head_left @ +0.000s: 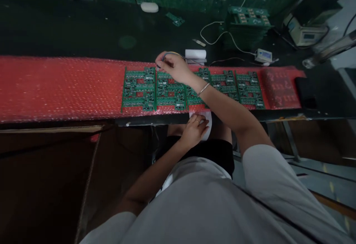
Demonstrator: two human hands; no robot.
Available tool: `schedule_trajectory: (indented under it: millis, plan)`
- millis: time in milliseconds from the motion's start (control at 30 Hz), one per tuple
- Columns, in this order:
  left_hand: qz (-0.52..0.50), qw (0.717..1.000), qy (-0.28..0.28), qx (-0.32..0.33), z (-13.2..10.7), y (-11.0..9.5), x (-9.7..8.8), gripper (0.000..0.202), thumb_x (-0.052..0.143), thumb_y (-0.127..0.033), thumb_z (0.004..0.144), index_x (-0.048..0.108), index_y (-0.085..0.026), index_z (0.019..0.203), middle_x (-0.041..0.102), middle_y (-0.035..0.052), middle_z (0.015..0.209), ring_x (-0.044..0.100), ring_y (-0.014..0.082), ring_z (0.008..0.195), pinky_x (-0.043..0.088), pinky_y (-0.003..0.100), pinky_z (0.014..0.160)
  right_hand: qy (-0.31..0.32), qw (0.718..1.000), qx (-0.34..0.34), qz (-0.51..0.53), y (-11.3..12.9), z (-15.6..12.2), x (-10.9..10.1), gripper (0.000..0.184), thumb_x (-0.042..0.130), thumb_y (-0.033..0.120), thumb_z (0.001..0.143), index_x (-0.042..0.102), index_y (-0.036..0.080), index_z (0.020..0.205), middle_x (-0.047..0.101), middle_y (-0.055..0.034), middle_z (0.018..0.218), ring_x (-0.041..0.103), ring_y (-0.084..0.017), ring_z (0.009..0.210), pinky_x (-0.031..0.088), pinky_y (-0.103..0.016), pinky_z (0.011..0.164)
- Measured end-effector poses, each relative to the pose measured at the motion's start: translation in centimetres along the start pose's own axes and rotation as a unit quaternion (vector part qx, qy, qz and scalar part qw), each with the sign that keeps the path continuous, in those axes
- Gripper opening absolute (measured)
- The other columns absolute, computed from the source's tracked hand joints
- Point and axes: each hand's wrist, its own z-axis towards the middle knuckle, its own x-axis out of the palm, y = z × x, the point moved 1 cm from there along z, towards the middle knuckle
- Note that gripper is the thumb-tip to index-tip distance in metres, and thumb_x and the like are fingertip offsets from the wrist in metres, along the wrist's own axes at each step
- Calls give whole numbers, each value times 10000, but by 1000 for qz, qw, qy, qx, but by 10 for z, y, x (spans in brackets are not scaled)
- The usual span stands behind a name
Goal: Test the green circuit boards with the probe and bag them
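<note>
My right hand (172, 66) reaches over a green circuit board (170, 88) and pinches a small wired plug (158, 66) at its upper left corner. Thin coloured wires (174, 53) run back over the fingers from the plug. Whether the plug touches the board is too small to tell. Below the table edge, my left hand (194, 127) is closed, with curled fingers on a white paper strip (206, 132) that hangs in front of my lap. More circuit boards (139, 88) of the same kind lie in a row on red bubble wrap (69, 88); my right forearm covers part of the row.
Behind the row are a white roll (195, 54), a small cutter knife (199, 42), a loose board (175, 19) and a white mouse-like object (149, 7). At the right stand stacked boards (250, 17), a small meter (263, 55) and a dark phone-like object (306, 92). A cardboard box (91, 184) sits lower left.
</note>
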Motion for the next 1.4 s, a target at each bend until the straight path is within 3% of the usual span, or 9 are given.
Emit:
schedule_trajectory:
  millis: [200, 367, 567, 933, 1033, 1167, 1400]
  plan:
    - [-5, 999, -33, -20, 5, 6, 7, 186, 581, -278, 1016, 739, -196, 1070, 675, 103, 1029, 635, 245, 1002, 586, 410, 870, 11, 1000, 3, -15, 7, -9, 2, 186, 523, 255, 1048, 569, 201, 877, 661, -28, 1093, 623, -117, 941, 525, -268, 863]
    - [-42, 996, -39, -61, 5, 5, 7, 164, 607, -263, 996, 758, -229, 1048, 689, 96, 1030, 648, 245, 1024, 577, 438, 889, 31, 999, 11, -26, 11, -11, 1, 39, 582, 213, 1016, 610, 191, 1001, 670, -25, 1046, 624, -124, 951, 505, -264, 830]
    - [-30, 995, -57, -74, 7, 1, 7, 137, 612, -251, 983, 748, -237, 987, 693, 88, 1003, 652, 246, 1012, 582, 436, 874, 51, 996, 4, -77, 12, -12, 0, 98, 591, 275, 1018, 623, 189, 1053, 650, -13, 986, 595, -129, 904, 492, -281, 810]
    - [-32, 996, -54, -59, 6, -8, 5, 140, 603, -211, 978, 725, -226, 912, 708, 79, 987, 646, 240, 998, 572, 429, 858, 43, 993, 8, -107, 14, -18, 4, 216, 594, 409, 1023, 648, 230, 915, 692, -43, 1021, 610, -172, 880, 512, -318, 803]
    - [-32, 997, -57, -52, 2, -17, -13, 110, 627, -196, 967, 722, -231, 923, 711, 78, 1012, 640, 237, 1010, 568, 414, 867, 60, 989, -21, -130, 18, -20, 12, 163, 597, 346, 1021, 669, 220, 947, 708, -53, 1029, 644, -206, 959, 519, -355, 881]
    - [-40, 991, -96, -81, -7, -17, -56, 93, 628, -185, 970, 709, -225, 948, 708, 79, 1040, 627, 216, 1030, 558, 380, 888, 88, 982, -54, -158, 20, -23, 30, 129, 598, 278, 1017, 678, 198, 955, 731, -70, 1065, 664, -230, 1027, 501, -379, 953]
    - [58, 956, -216, -192, -28, 26, -140, 84, 634, -193, 955, 714, -213, 937, 711, 54, 1016, 655, 206, 990, 532, 379, 919, 138, 961, -82, -224, 25, -28, 59, 195, 537, 293, 1055, 688, 171, 1030, 738, -108, 1150, 669, -250, 1127, 484, -378, 1025]
